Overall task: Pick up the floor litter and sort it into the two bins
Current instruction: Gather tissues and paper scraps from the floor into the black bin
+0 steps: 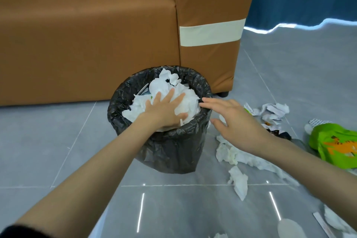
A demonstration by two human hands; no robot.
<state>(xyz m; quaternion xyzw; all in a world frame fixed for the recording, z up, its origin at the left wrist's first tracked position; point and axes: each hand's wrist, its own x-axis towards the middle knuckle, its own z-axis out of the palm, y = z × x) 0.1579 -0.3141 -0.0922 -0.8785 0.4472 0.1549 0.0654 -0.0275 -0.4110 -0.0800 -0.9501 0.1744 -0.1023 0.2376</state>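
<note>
Head view: left hand (pixel 166 111) flat on tissues (pixel 185 100) filling bin (pixel 170 152).

We see one bin (pixel 168 152), round and lined with a black plastic bag, standing upright on the grey tiled floor (pixel 48 141). It is heaped to the rim with crumpled white tissues (pixel 185 100). More white tissue scraps (pixel 238 179) lie on the floor to its right, near a flattened green wrapper (pixel 336 145) with an orange print and some crumpled paper (pixel 274 111).
</note>
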